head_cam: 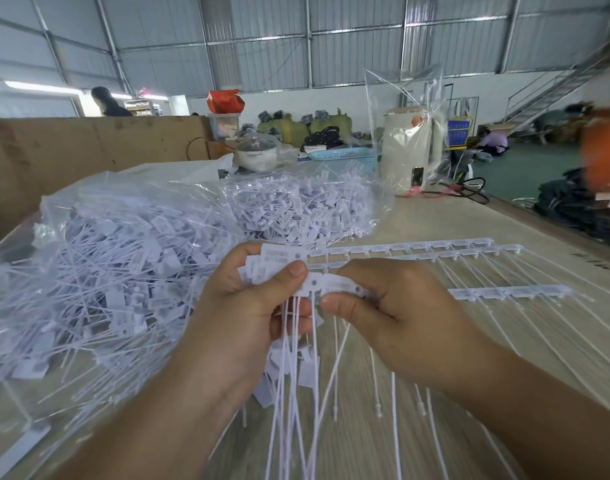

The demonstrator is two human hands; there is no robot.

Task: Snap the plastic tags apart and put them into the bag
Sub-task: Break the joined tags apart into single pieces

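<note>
Well into the job, but strips remain.

Left of your grip, the clear bag (pixel 99 258) is already heaped with separated tags. Your left hand (pixel 248 306) pinches a bundle of snapped tags (pixel 279 265); your right hand (pixel 393 306) pinches the strip's next tag (pixel 341 285). Right of it, three joined strips (pixel 504 292) still lie on the table (pixel 469 220) unsnapped.

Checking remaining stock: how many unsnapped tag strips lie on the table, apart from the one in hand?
3. Two strips lie side by side at the far right of the table; a third strip lies nearer, right of the right hand. More may be hidden behind the hands.
</note>
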